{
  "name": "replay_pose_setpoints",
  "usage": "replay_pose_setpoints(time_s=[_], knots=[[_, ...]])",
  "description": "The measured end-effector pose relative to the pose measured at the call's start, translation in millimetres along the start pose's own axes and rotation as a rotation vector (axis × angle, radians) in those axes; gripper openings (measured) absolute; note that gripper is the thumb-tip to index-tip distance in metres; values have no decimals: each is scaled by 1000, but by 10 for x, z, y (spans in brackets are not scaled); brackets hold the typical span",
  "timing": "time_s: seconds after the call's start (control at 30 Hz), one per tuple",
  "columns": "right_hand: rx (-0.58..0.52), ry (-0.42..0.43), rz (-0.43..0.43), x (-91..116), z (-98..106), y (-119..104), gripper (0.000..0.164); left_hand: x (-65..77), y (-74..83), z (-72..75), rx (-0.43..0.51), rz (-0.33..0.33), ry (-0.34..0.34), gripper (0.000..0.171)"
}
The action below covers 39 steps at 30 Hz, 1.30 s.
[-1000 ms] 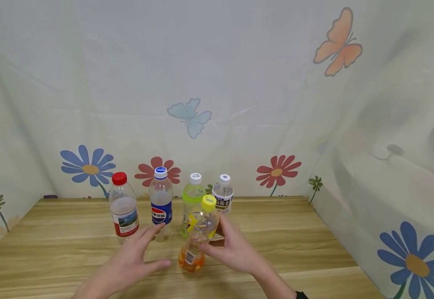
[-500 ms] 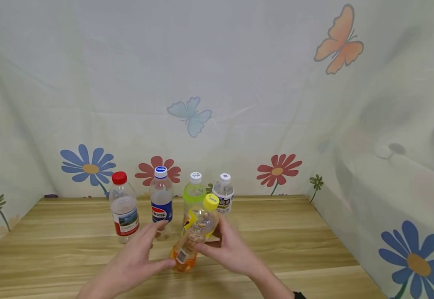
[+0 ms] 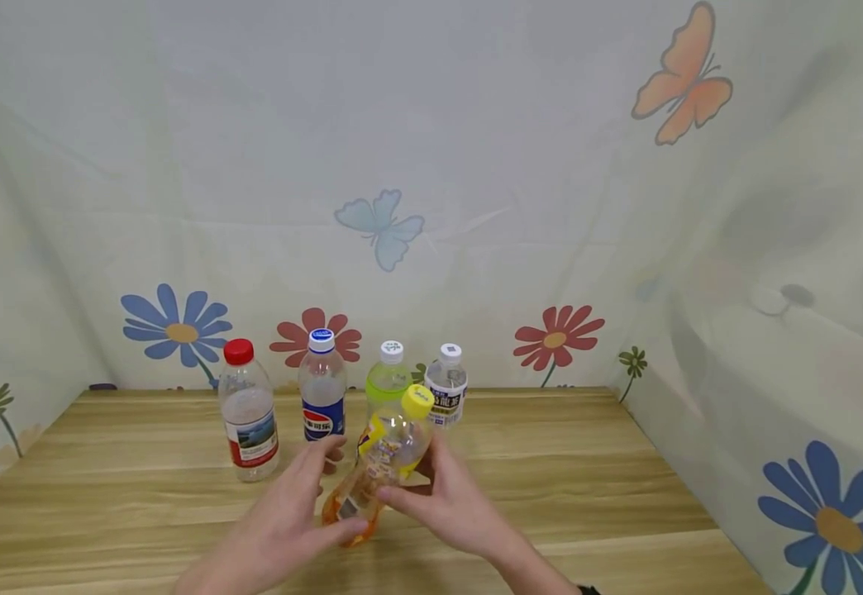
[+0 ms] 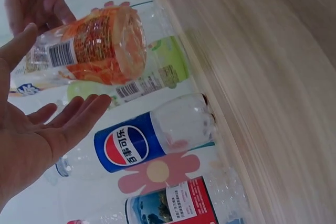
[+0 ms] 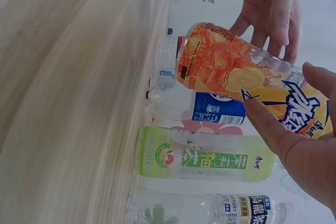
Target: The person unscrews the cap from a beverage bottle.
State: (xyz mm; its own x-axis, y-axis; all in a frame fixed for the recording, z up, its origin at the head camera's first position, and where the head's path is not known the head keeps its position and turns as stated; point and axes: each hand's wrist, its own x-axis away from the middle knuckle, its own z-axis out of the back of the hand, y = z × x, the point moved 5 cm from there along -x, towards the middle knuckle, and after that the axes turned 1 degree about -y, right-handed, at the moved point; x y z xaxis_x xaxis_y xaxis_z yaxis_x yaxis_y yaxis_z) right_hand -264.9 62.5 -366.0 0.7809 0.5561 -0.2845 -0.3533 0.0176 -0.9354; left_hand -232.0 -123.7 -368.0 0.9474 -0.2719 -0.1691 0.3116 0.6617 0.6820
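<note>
Head view: at six o'clock, a yellow-capped bottle [image 3: 390,454], tilted toward one o'clock, is gripped by the right hand [image 3: 452,502]; four upright bottles [image 3: 388,384] are ranged behind, from ten to one o'clock. Left wrist view: nothing is grasped by the left hand [image 4: 37,140], spread near nine o'clock. Right wrist view: the bottle, at three o'clock, is judged light, flexible and slippery, best grasped around its labelled middle.
</note>
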Motion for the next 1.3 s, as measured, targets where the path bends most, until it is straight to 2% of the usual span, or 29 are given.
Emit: replay_pose_setpoints(time_s=[0.23, 0.5, 0.73, 0.93, 1.1, 1.3], knots=[[-35, -2, 13, 19, -48, -47, 76, 14, 68, -51, -1, -50, -40, 93], [-32, -13, 4, 31, -107, -88, 73, 33, 93, -55, -34, -107, -13, 90], [-30, -20, 26, 52, -131, -91, 74, 37, 107, -31, -33, -100, -20, 84], [-22, -39, 1, 78, -96, -143, 74, 50, 87, -25, -38, -89, -37, 73], [23, 30, 18, 107, 55, -271, 61, 60, 69, -37, -60, -62, -64, 73], [149, 157, 61, 151, 226, -420, 42, 72, 61, -27, -121, -55, -67, 73]])
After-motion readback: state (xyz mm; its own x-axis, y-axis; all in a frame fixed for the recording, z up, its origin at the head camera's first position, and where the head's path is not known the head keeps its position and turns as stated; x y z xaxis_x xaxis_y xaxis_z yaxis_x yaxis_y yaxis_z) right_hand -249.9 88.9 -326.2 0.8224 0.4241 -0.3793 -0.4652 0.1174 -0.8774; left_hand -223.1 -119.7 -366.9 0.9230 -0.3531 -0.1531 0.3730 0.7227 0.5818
